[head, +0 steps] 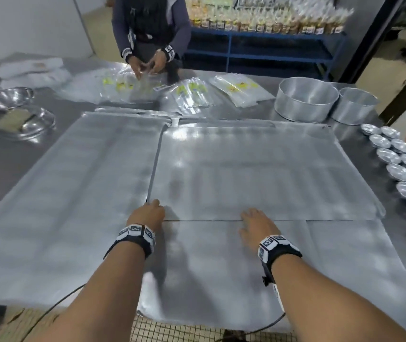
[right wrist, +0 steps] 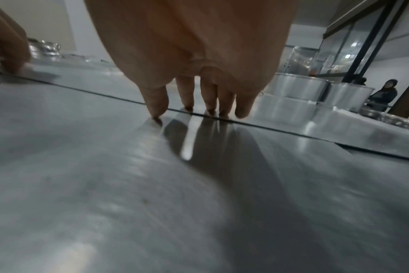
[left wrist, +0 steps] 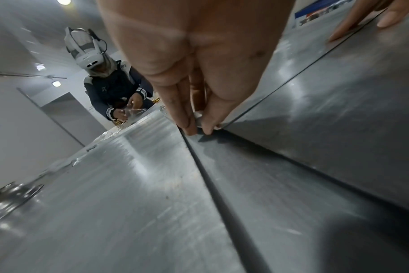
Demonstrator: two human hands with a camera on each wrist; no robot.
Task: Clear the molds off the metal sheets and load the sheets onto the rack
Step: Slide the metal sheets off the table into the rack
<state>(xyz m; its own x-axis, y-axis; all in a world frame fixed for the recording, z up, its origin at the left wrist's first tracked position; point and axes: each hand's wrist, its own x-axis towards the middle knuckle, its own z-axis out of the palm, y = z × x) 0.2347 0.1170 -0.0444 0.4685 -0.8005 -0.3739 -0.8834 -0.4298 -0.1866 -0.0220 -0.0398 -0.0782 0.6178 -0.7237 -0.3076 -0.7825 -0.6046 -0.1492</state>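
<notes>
Both forearms are stretched forward, side by side, and a banded cuff is worn on each wrist. The left hand (head: 147, 214) is held palm down, its fingertips (left wrist: 191, 129) bunched and pointed downward. The right hand (head: 256, 222) is spread flat, palm down, with its fingers (right wrist: 155, 103) angled down and slightly parted.

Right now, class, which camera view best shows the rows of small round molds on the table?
The head view: the small molds sit in two rows along the table's right edge, shown from above. The right wrist view catches only a blurred few at its far right. The left wrist view does not show them.
</notes>
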